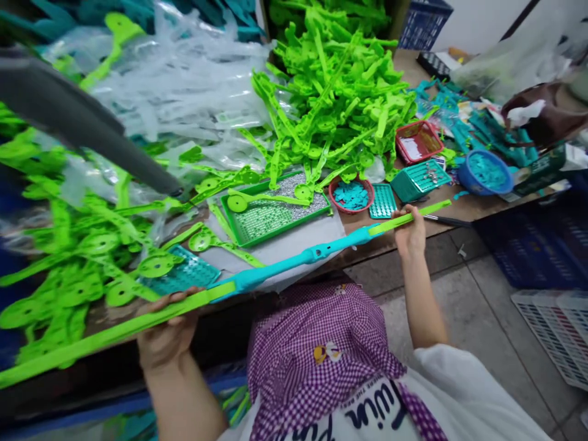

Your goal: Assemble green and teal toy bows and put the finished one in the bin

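Observation:
A long plastic strip (298,257), blue in its middle and lime green at both ends, stretches across my front above the table edge. My left hand (168,327) is closed around its left green part. Toward the other end, my right hand (410,233) pinches the right green part. Behind the strip stands a shallow green tray (250,229) of small metal pieces, with a green plastic part (271,201) lying across it. Nearest my left hand are a teal ridged tray (188,269) and loose lime-green parts (87,288).
Lime-green parts (331,92) are heaped at the back, beside clear plastic bags (193,86). A dark grey arm (87,116) juts in from the upper left. On the right sit a red basket (420,144), a teal box (404,187) and a blue bowl (505,187).

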`<state>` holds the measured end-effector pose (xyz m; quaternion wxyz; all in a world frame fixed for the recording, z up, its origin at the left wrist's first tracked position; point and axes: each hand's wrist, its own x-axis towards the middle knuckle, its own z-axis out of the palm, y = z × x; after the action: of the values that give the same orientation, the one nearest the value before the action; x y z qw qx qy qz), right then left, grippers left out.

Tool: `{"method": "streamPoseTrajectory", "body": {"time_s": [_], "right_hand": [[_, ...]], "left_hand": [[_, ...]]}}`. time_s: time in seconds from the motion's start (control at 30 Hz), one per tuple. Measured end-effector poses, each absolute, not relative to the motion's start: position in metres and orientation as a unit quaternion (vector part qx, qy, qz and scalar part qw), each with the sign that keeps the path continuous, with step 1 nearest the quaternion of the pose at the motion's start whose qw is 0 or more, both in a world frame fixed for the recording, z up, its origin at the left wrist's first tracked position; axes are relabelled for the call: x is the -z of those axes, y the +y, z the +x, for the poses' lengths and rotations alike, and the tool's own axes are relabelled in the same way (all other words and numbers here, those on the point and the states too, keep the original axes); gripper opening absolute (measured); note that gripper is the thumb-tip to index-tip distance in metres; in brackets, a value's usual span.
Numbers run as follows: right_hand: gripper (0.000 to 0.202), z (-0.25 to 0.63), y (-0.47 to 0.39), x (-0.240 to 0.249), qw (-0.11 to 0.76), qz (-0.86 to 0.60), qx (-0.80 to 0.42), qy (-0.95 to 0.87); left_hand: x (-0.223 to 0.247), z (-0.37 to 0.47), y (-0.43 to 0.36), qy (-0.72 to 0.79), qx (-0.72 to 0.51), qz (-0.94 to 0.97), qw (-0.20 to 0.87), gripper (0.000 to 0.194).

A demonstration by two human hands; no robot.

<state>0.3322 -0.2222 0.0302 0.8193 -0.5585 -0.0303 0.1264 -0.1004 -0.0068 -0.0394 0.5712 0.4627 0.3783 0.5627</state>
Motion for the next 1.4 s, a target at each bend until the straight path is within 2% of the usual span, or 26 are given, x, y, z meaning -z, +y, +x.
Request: {"method": "streamPoseTrajectory", "body": {"time_s": [0.13, 0.3, 0.37, 0.43, 0.5, 0.57, 0.67, 0.8, 0.87, 0.93, 1.0, 1.07, 1.17, 1.27, 1.4], "right_hand": [[0.041, 0.326, -0.230, -0.024, 0.806, -0.585, -0.084, -0.033], [0.036, 0.304, -0.280, -0.014, 0.736, -0.667, 0.114, 0.006], [0.028, 0.292, -0.288, -0.018, 0.668, -0.720, 0.179, -0.056], [0.023, 0.282, -0.283, -0.027, 0.560, -0.774, 0.189, -0.228], [0.029, 0.278, -0.271, -0.039, 0.437, -0.781, 0.121, -0.429], [0.044, 0.280, -0.256, -0.047, 0.334, -0.758, 0.055, -0.557], [0.055, 0.287, -0.242, -0.047, 0.237, -0.743, 0.046, -0.625], [0.054, 0.295, -0.241, -0.038, 0.161, -0.734, 0.069, -0.657], [0.052, 0.297, -0.248, -0.036, 0.166, -0.723, 0.075, -0.666], [0.050, 0.302, -0.259, -0.034, 0.240, -0.733, 0.128, -0.624], [0.044, 0.314, -0.270, -0.029, 0.382, -0.757, 0.236, -0.474], [0.031, 0.331, -0.278, -0.021, 0.538, -0.744, 0.318, -0.236], [0.025, 0.348, -0.278, -0.007, 0.672, -0.720, 0.168, -0.028], [0.036, 0.340, -0.275, 0.000, 0.672, -0.738, 0.022, -0.063], [0.038, 0.320, -0.280, -0.006, 0.627, -0.767, 0.054, -0.124]], "left_hand": [[0.039, -0.106, 0.001, 0.375, -0.531, 0.496, 0.575, 0.042], [0.046, -0.117, 0.001, 0.398, -0.475, 0.509, 0.597, 0.036], [0.050, -0.119, 0.002, 0.399, -0.478, 0.508, 0.595, 0.034], [0.051, -0.117, 0.001, 0.393, -0.496, 0.497, 0.594, 0.034], [0.047, -0.115, -0.003, 0.384, -0.508, 0.476, 0.607, 0.040], [0.040, -0.112, -0.009, 0.378, -0.492, 0.459, 0.636, 0.047], [0.032, -0.112, -0.018, 0.384, -0.474, 0.447, 0.654, 0.046], [0.026, -0.112, -0.029, 0.379, -0.472, 0.440, 0.663, 0.044], [0.024, -0.109, -0.034, 0.385, -0.478, 0.423, 0.666, 0.044], [0.021, -0.104, -0.036, 0.401, -0.488, 0.409, 0.659, 0.045], [0.019, -0.097, -0.034, 0.424, -0.498, 0.399, 0.643, 0.048], [0.017, -0.090, -0.028, 0.443, -0.504, 0.384, 0.634, 0.051], [0.007, -0.080, -0.020, 0.454, -0.515, 0.347, 0.639, 0.050], [-0.013, -0.073, -0.018, 0.473, -0.501, 0.314, 0.653, 0.044], [-0.049, -0.072, -0.014, 0.495, -0.410, 0.315, 0.698, 0.029]]}}
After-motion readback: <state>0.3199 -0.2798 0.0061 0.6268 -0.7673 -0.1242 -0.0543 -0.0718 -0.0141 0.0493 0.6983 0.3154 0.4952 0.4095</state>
